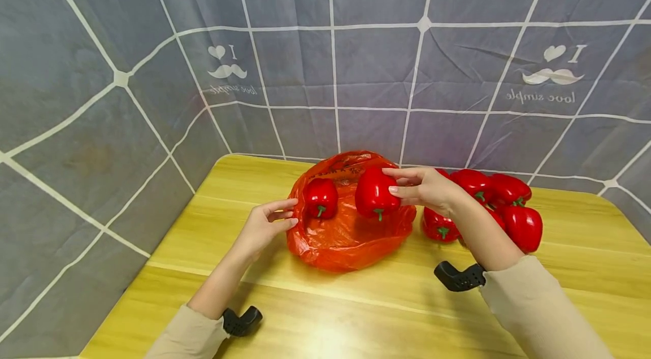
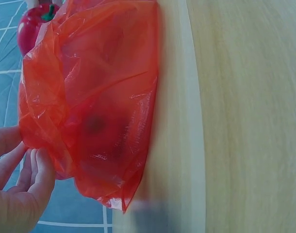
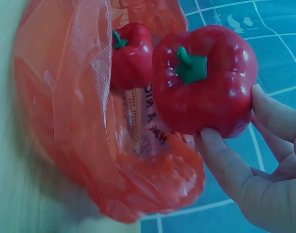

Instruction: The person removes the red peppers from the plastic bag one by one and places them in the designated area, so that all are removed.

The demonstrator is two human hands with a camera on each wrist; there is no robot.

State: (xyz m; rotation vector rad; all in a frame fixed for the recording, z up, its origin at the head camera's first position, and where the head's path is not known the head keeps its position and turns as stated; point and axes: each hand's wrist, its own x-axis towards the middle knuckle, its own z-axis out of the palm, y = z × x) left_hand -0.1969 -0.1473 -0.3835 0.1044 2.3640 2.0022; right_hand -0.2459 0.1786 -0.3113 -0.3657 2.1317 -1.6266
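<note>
A red bell pepper [image 1: 374, 192] with a green stem is held between the fingertips and thumb of my right hand [image 1: 426, 186], over the right half of an open red plastic bag [image 1: 338, 260]. Inside the bag, toward its left wall, sits another red bell pepper [image 1: 321, 198]; it also shows behind the held one in the right wrist view. My left hand [image 1: 261, 227] pinches the left rim of the bag between fingers and thumb. The left wrist view shows the bag's outer wall [image 2: 109, 63], with a darker shape behind the film.
Several more red bell peppers [image 1: 523, 229] lie heaped on the wooden table [image 1: 285, 314] right of the bag, partly behind my right forearm. A grey curtain [image 1: 376, 70] with white lines hangs behind the table and along its left side. Black devices [image 1: 460, 277] sit at both wrists.
</note>
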